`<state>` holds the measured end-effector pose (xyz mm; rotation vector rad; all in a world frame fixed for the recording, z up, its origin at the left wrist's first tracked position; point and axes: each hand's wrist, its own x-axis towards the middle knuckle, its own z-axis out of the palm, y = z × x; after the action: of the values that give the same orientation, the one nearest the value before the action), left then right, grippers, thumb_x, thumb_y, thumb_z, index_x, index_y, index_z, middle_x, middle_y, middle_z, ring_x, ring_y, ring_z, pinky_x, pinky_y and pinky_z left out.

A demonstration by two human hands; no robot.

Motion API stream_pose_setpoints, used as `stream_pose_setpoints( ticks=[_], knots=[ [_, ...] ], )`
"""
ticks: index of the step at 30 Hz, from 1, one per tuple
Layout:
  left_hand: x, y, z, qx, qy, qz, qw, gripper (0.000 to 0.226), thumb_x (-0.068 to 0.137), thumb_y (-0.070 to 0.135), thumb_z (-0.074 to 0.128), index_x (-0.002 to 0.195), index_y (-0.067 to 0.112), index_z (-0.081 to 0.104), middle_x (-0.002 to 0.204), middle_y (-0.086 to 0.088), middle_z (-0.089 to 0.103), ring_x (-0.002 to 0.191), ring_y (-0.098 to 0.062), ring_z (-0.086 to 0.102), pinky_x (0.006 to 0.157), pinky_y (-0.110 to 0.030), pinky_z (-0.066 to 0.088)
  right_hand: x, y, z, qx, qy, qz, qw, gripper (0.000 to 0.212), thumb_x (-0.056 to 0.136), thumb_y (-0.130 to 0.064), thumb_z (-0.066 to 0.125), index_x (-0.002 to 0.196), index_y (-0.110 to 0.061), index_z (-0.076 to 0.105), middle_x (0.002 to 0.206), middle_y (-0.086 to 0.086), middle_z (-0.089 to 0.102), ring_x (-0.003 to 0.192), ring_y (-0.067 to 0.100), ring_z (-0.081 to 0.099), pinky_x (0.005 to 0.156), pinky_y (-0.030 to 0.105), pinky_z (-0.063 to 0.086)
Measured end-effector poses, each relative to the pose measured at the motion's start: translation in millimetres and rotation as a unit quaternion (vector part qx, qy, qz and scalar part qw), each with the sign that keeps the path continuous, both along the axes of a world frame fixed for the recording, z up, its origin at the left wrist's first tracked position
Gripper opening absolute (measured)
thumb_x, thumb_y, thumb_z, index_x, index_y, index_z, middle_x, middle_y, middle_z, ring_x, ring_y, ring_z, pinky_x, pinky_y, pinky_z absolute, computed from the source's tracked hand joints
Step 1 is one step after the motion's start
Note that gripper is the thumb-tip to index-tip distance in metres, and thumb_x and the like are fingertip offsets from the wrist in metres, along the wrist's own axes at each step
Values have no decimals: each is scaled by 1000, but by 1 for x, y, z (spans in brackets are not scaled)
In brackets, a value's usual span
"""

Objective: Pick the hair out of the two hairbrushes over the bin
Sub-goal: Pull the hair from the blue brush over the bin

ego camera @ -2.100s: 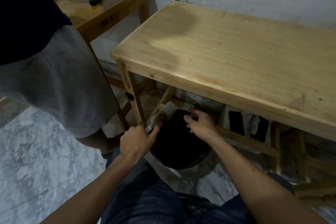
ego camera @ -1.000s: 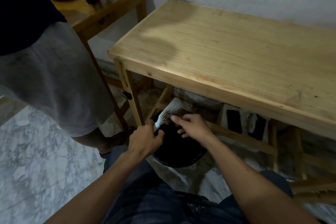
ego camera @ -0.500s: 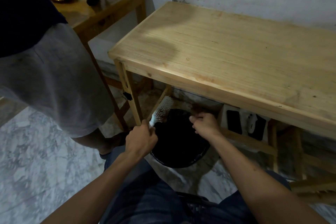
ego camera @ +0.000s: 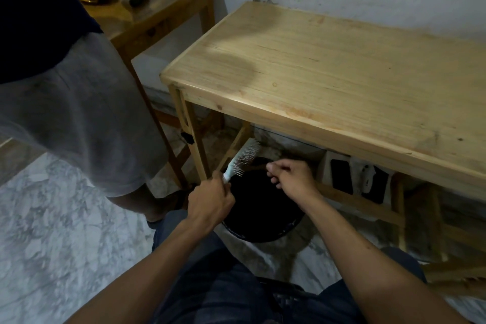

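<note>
A pale hairbrush (ego camera: 243,159) with white bristles is held by its handle in my left hand (ego camera: 210,201), tilted up and to the right over the left rim of the black bin (ego camera: 286,229). The bin stands on the floor under the front edge of the wooden table (ego camera: 328,79). My right hand (ego camera: 292,177) hovers over the bin, a little right of the brush and apart from it, fingers pinched together; whether it holds hair I cannot tell. A second hairbrush is not visible.
Another person in grey shorts (ego camera: 79,118) stands close on the left beside a second wooden table (ego camera: 155,13) with small items on it. Table legs and a low rail (ego camera: 363,206) flank the bin. Dark objects (ego camera: 342,176) sit under the table. The floor is marble-patterned.
My right hand went to the brush bristles, then pulled back to the right over the bin with pinched fingers. The brush in my left hand tilted slightly. The other person's hand moved on the far table.
</note>
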<state>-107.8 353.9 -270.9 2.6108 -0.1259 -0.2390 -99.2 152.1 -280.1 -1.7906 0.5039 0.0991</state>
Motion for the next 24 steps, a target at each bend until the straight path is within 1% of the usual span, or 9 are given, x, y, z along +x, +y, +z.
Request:
stream_pose_setpoints(
  ticks=[4,9,11,13,14,16,18,21,24],
  knots=[
    [2,0,-1,1,8,31,1000,26,100,26,51,121,11,54,89,-7,69,75,-29,70,72,-50,62,2,-12,4,-26,12,-80,996,22,98,-27,61,85,-15,74,71,3,69,63,15,60,67,33,50],
    [3,-4,1,5,16,24,1000,27,100,24,52,121,8,56,92,-9,70,79,-30,71,75,-50,61,3,-20,-5,-87,59,-62,992,21,93,-28,61,76,-23,70,78,4,72,73,21,66,75,43,58],
    [2,-8,0,2,8,12,1000,27,100,26,52,121,9,55,90,-7,69,77,-29,70,73,-50,61,1,-17,-6,-60,76,-34,995,10,92,-23,60,98,-25,69,103,-2,72,83,14,65,75,36,58],
    [-1,-11,0,13,0,2,1000,26,100,26,51,121,10,55,88,-5,67,74,-27,69,71,-49,61,0,-11,-3,-22,70,0,997,29,92,-32,62,121,-30,60,122,-7,64,97,9,61,80,28,53],
    [-3,-13,-1,21,-5,-2,1000,27,100,27,50,121,10,54,88,-5,67,74,-28,69,72,-48,60,0,-7,-2,-1,62,9,998,37,87,-42,64,123,-34,58,125,-9,63,103,11,62,88,32,54],
    [-5,-16,-1,37,-11,-7,999,27,100,26,49,122,11,54,89,-6,68,77,-30,69,73,-46,59,-1,2,0,17,62,36,997,57,73,-64,68,121,-33,63,120,-8,68,104,12,66,95,39,55],
    [-7,-18,-1,47,-11,-12,999,26,100,25,49,122,11,53,91,-7,68,81,-32,70,74,-45,57,-4,11,1,21,76,91,993,60,73,-67,71,115,-25,70,106,-2,76,92,10,70,85,32,57],
    [-9,-17,0,39,0,-10,999,25,98,24,51,120,12,53,94,-8,70,82,-32,71,77,-47,59,-6,15,-2,2,57,120,991,27,91,-37,69,99,-12,75,84,5,75,71,12,66,66,27,52],
    [-1,-6,0,2,18,34,999,23,96,22,55,116,10,56,92,-7,69,78,-29,70,75,-48,62,-6,5,-5,-14,44,81,996,16,96,-22,65,88,-13,76,73,0,71,65,11,62,60,24,49]
  ],
)
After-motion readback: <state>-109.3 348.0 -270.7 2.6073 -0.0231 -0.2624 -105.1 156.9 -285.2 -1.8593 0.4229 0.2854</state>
